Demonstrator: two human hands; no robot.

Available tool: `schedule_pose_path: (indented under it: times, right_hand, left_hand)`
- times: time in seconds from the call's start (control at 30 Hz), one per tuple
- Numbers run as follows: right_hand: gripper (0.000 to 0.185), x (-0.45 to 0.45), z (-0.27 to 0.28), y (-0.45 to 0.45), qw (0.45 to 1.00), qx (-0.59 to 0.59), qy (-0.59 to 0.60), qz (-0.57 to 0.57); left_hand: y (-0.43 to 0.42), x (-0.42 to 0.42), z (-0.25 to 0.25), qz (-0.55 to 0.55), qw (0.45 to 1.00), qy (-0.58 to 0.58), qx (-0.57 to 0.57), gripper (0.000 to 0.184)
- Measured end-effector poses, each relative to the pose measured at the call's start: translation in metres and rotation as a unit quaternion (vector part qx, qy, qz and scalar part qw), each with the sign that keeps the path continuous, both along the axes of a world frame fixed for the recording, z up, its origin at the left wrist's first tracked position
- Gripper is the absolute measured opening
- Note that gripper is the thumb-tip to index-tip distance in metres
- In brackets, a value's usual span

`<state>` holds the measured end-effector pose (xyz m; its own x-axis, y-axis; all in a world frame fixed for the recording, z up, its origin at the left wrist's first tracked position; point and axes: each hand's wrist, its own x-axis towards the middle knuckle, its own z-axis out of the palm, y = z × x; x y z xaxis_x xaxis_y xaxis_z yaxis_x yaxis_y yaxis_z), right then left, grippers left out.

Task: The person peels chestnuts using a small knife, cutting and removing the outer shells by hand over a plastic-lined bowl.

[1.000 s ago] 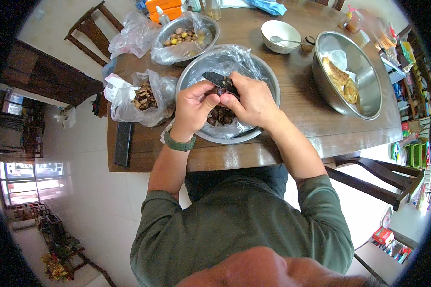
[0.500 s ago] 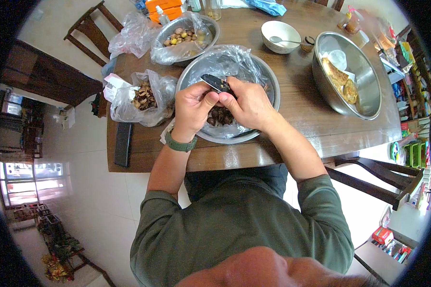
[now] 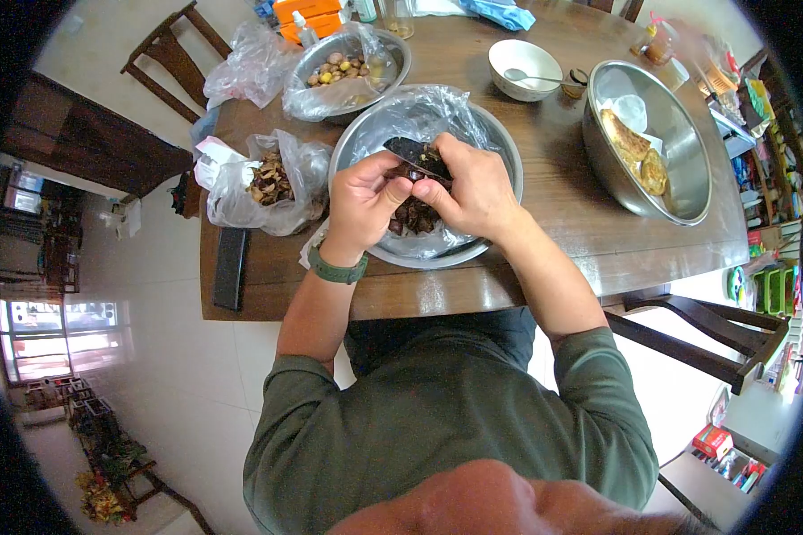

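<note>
My right hand (image 3: 475, 185) is closed around a knife with a dark, speckled blade (image 3: 412, 153) that points left. My left hand (image 3: 363, 198) pinches a dark brown nut, seemingly a chestnut (image 3: 405, 170), right under the blade. Both thumbs meet at the nut, and the fingers cover most of it and the knife's handle. Beneath the hands stands a metal basin (image 3: 515, 169) lined with clear plastic, with several dark brown nuts (image 3: 414, 217) in it.
At the left sits a plastic bag of brown shells (image 3: 270, 178) and a black phone-like slab (image 3: 231, 269). Farther back, a bowl (image 3: 403, 61) holds peeled nuts (image 3: 337, 69). A white bowl with a spoon (image 3: 526, 73) and a large steel bowl (image 3: 698, 178) stand right.
The blade has tilted, its tip shifting slightly right, and the brown nut shows more between my thumbs. My right hand has shifted slightly. The bowls and bag stay put.
</note>
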<state>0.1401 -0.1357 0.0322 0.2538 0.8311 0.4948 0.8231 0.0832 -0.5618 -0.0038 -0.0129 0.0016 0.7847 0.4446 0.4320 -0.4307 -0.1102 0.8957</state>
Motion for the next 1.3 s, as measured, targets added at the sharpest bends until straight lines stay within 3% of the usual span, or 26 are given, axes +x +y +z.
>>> schedule_pose_path:
  times: [0.47, 0.67, 1.17, 1.3]
  right_hand:
    - [0.041, -0.007, 0.0, 0.001, 0.999, -0.03, 0.014, 0.002]
    - [0.038, -0.005, -0.006, 0.003, 0.991, -0.022, 0.11, 0.078]
    - [0.038, -0.005, -0.003, 0.003, 0.993, -0.021, 0.105, 0.057]
    - [0.039, -0.006, -0.002, 0.002, 0.994, -0.012, 0.095, 0.044]
  left_hand:
    - [-0.004, 0.0, 0.007, 0.024, 0.999, 0.002, -0.032, 0.028]
    - [-0.004, -0.002, 0.009, 0.032, 0.999, 0.0, -0.001, 0.029]
    - [-0.015, -0.001, 0.011, 0.047, 0.998, -0.003, -0.05, 0.028]
    - [-0.015, 0.002, 0.008, 0.096, 0.995, -0.014, -0.03, 0.028]
